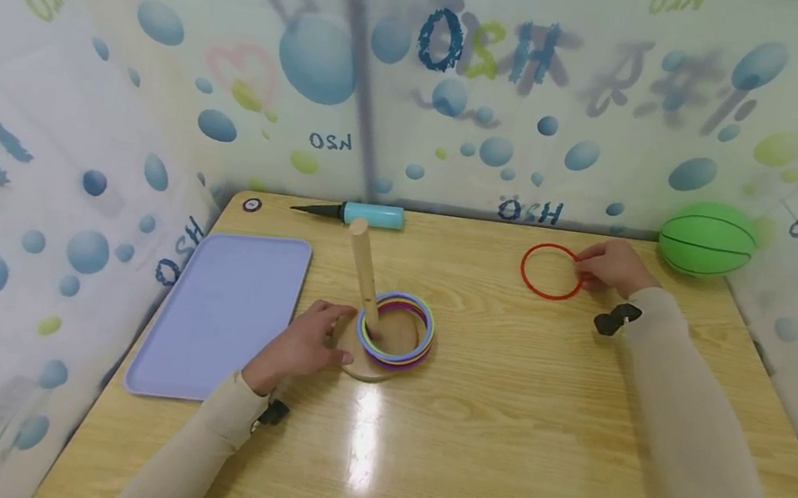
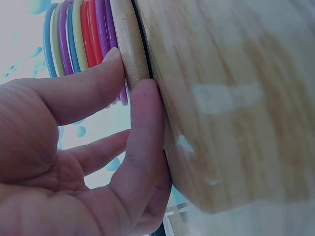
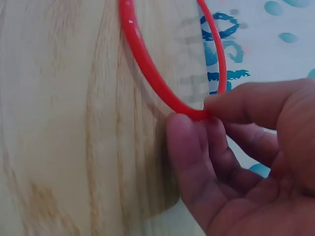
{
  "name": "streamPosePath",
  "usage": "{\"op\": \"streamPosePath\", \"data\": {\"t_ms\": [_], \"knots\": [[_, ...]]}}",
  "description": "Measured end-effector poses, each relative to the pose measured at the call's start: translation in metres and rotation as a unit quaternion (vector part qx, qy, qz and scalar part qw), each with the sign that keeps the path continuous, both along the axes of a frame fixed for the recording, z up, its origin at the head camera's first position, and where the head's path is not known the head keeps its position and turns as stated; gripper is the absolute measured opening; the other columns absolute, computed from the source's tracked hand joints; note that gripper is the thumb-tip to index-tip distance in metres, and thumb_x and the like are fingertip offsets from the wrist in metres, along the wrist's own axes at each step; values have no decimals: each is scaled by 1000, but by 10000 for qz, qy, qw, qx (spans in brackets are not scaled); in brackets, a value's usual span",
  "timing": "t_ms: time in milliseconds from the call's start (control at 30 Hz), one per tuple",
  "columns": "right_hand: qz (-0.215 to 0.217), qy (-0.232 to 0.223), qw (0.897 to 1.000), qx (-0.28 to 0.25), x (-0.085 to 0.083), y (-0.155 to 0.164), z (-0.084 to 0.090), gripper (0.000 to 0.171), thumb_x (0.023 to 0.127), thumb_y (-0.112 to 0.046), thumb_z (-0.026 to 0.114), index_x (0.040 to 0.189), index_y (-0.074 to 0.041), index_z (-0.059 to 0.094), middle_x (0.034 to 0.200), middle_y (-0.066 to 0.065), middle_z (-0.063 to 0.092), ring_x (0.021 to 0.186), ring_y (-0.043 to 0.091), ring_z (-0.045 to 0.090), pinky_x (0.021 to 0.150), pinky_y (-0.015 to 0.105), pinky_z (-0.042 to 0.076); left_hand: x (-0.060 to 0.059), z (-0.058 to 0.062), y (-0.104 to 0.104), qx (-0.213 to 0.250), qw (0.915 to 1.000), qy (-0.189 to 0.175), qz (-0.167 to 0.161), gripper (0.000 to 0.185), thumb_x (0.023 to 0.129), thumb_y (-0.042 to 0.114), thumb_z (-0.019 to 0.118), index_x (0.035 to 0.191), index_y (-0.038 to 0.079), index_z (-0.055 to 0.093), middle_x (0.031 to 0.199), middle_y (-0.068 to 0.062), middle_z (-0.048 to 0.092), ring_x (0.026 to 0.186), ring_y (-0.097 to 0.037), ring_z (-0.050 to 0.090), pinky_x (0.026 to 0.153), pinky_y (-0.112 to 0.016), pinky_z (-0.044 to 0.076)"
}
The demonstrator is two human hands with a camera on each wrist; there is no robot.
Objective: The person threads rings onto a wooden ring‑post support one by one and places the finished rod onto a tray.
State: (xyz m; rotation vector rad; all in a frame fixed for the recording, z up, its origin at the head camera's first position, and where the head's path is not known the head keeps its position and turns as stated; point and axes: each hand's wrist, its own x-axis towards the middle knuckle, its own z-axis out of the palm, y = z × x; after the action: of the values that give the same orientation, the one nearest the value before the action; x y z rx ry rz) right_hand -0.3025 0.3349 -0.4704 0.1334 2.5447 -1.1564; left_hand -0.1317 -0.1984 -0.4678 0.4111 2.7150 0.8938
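A wooden peg (image 1: 364, 270) stands on a round wooden base (image 1: 368, 371) left of the table's middle, with several coloured rings (image 1: 426, 332) stacked around it. My left hand (image 1: 307, 338) rests against the base's left rim. In the left wrist view its thumb and a straight finger touch the base edge (image 2: 129, 44) beside the ring stack (image 2: 74, 34). At the far right my right hand (image 1: 612, 267) pinches a thin red ring (image 1: 547, 297) that lies on the table. The right wrist view shows thumb and forefinger (image 3: 197, 115) closed on the red ring (image 3: 147, 73).
A lavender tray (image 1: 224, 310) lies at the table's left edge. At the back are a blue hand pump (image 1: 362, 213) and a small round disc (image 1: 251, 203). A green ball (image 1: 706, 239) sits in the far right corner. Printed sheets wall in the table.
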Motion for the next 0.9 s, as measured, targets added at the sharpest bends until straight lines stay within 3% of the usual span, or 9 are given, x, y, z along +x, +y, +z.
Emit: {"op": "streamPosePath", "data": {"t_ms": [267,533,667,900], "knots": [[129,-225,9947,-999,9,-7,5,49,107,-15,63,147,11,52,117,16,70,84,8,73,81,30,65,0,-3,-2,12,10000,63,-60,76,88,19,87,154,4,52,133,-23,55,110,-33,61,95,-50,54],[292,-173,9919,-1221,17,-20,16,52,109,-19,60,152,8,48,142,30,57,90,8,74,92,36,63,1,-1,-2,3,10000,27,-65,75,89,19,86,154,5,51,133,-23,55,110,-33,60,95,-49,54],[391,28,9901,-1346,26,-31,29,50,108,-19,61,149,7,51,135,25,63,91,11,75,93,40,63,0,0,-1,-6,10000,34,-61,75,89,19,86,154,5,51,133,-23,55,110,-34,60,95,-49,53],[394,255,9852,-1650,47,-54,57,46,105,-21,68,143,4,59,113,4,72,96,14,73,92,41,63,-1,1,-1,-70,10000,-11,-43,76,90,21,86,155,6,51,134,-22,55,111,-33,60,94,-48,53]]}}
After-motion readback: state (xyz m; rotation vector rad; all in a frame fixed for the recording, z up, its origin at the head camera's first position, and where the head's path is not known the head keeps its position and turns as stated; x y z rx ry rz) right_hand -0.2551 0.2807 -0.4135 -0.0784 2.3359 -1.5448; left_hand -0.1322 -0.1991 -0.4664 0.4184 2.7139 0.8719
